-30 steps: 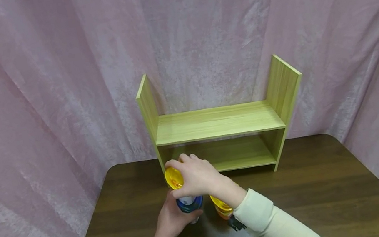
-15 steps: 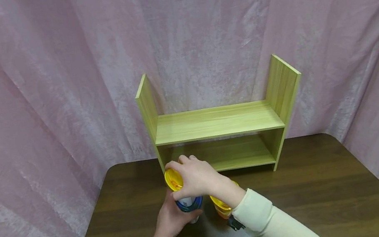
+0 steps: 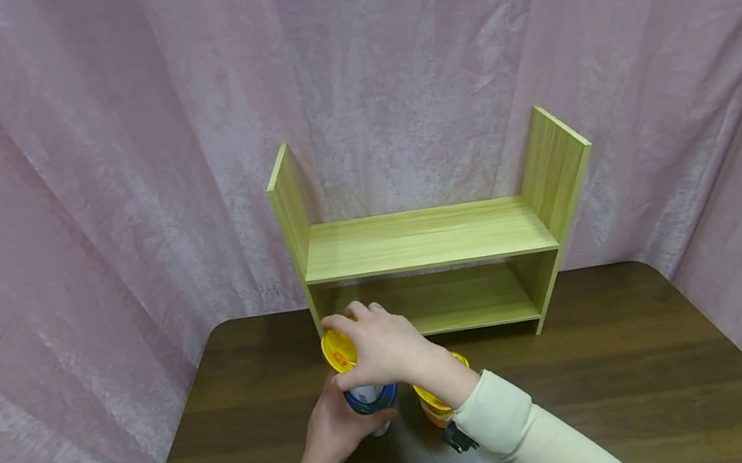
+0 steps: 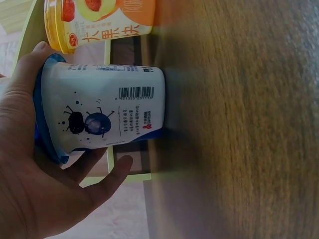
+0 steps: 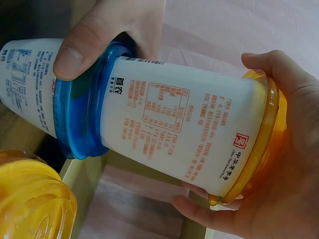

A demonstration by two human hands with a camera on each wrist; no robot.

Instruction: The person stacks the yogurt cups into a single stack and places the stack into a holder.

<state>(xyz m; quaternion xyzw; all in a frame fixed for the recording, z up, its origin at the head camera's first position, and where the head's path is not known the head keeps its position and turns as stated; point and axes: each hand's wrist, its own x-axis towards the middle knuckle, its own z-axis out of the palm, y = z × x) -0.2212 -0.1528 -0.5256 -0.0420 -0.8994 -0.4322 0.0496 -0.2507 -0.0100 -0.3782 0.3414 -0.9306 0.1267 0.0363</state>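
In the left wrist view, a white yogurt cup with a blue lid stands on the table. My left hand grips it round the lid rim, thumb on one side and fingers on the other. Directly above, a white yogurt cup with a yellow lid sits base down on the blue lid, as the right wrist view shows. My right hand holds this upper cup from above by its yellow lid. Another yellow-lidded yogurt cup, with fruit pictures, stands just right of the pair, partly hidden under my right forearm in the head view.
A light wooden two-tier shelf stands at the back of the dark wooden table, just behind the hands. Pink curtains hang behind and at both sides.
Hardly anything differs. Both hands keep their holds on the stacked cups, and my right hand shifts only very slightly.
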